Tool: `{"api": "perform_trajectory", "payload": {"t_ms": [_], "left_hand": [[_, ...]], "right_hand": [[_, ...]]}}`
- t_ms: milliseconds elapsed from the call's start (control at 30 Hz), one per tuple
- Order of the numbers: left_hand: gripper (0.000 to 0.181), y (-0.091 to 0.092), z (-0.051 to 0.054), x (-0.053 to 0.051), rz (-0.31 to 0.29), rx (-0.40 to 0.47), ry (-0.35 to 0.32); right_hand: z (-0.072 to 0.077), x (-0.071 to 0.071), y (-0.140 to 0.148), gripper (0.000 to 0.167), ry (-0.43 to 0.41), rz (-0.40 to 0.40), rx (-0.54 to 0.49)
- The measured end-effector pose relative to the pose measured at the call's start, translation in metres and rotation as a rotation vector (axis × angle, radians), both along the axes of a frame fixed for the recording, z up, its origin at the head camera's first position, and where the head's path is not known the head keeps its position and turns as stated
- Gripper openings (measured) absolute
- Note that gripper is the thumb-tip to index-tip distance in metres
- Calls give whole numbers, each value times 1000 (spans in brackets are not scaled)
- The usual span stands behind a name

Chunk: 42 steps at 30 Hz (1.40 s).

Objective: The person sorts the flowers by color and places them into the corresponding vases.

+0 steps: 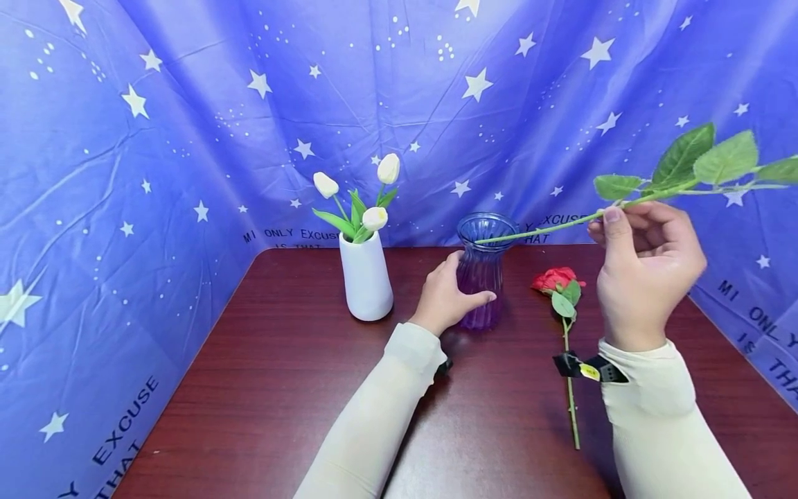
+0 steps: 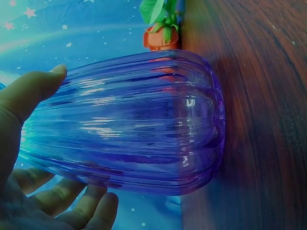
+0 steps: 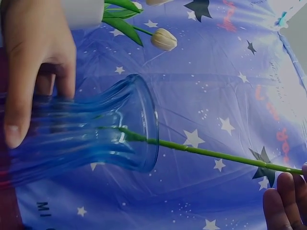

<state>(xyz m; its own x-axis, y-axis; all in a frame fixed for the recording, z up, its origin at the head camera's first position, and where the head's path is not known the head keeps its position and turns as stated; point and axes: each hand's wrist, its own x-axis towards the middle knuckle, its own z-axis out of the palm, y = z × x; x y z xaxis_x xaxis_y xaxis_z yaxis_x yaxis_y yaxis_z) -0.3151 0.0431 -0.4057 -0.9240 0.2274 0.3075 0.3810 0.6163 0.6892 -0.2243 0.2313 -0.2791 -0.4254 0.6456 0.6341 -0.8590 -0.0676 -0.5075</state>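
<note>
A ribbed glass vase (image 1: 481, 287), blue at the flared mouth and purple lower down, stands upright on the table. My left hand (image 1: 444, 294) holds it round the side, thumb on one side and fingers on the other in the left wrist view. Between thumb and fingertips, my right hand (image 1: 651, 267) pinches a long green flower stem (image 1: 561, 225) with leaves; its top runs out of the head view. The right wrist view shows the stem's lower end inside the vase mouth (image 3: 152, 125). A red rose (image 1: 557, 281) lies on the table, left of my right wrist.
Left of the glass vase stands a white vase (image 1: 366, 277) with white tulips (image 1: 388, 168). The dark red wooden table (image 1: 280, 388) ends at a blue curtain (image 1: 399, 83) with stars, which hangs behind and on both sides.
</note>
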Motion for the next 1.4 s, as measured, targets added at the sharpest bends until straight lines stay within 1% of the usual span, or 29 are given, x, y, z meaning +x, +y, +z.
{"api": "perform_trajectory", "payload": {"t_ms": [100, 200, 233, 267, 367, 433, 533, 667, 733, 767, 967, 1067, 1133, 1267, 1400], "left_hand": [[95, 0, 0, 1, -2, 3, 2], [95, 0, 0, 1, -6, 0, 9], [95, 0, -1, 1, -6, -1, 11], [95, 0, -1, 1, -7, -3, 13], [95, 0, -1, 1, -6, -6, 14], [96, 0, -1, 0, -3, -7, 12], [96, 0, 0, 0, -3, -11, 12], [96, 1, 0, 1, -3, -17, 10], [96, 1, 0, 1, -2, -17, 6], [96, 1, 0, 1, -2, -16, 4], [97, 0, -2, 0, 0, -8, -2], [97, -1, -2, 0, 1, -6, 0], [97, -1, -2, 1, -1, -5, 0], [96, -1, -1, 1, -5, -8, 1], [96, -1, -1, 1, -5, -14, 3]], "right_hand": [[1, -6, -3, 18, -14, -27, 45], [1, -12, -7, 17, -23, -34, 72], [1, -13, -9, 16, -31, -51, 95], [0, -15, -10, 16, -34, -36, 80], [-2, -18, -14, 14, -57, -58, 106], [-3, -19, -16, 14, -71, -74, 120], [-4, -20, -17, 15, -74, -77, 123], [-5, -19, -19, 16, -72, -58, 126], [-5, -18, -20, 17, -87, -70, 151], [-5, -19, -20, 17, -92, -60, 147], [-7, -19, -24, 17, -142, -9, 137], [-9, -19, -26, 18, -175, -29, 182], [-10, -20, -28, 18, -183, -30, 199], [-13, -22, -28, 18, -212, -58, 242], [-19, -27, -26, 19, -300, -112, 311]]}}
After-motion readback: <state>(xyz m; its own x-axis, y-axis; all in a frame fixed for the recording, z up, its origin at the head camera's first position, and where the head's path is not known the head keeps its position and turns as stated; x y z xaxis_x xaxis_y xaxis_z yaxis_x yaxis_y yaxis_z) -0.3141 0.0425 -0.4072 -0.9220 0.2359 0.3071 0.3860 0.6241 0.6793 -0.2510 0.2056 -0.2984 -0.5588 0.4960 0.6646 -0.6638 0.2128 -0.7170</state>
